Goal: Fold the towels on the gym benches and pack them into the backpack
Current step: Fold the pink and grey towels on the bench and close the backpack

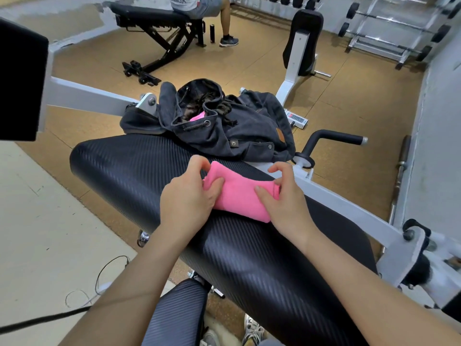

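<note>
**Item: pink towel** [239, 196] — one, folded into a thick packet, lying on the black bench pad [119, 166] at the centre of the frame. Its long axis runs roughly left to right across the pad, from one hand to the other.

**Left hand** [189, 196] — at the packet's left end. The thumb lies on top and the fingers curl over the far edge, pinching the cloth.

**Right hand** [284, 196] — at the right end. It grasps the same way, with the thumb on the cloth and the fingers curled round the corner.

**Backpack** [224, 136] — one, dark canvas, slumped on the far end of the same pad. It sits just above the towel in the frame and close to it. Its drawstring mouth gapes open above and slightly left of the packet, so the left hand looks the nearer one. The packing move would probably carry the packet up the frame and away from the person.

**Second towel** [198, 117] — a patch of pink shows inside the mouth, likely one already packed. How it lies inside cannot be told.

**Count:** two pink towels in view, one backpack, two hands.

**Surroundings:** another bench [149, 16] at the upper left with a seated person [199, 6], and a barbell rack [389, 28] at the upper right.
</note>
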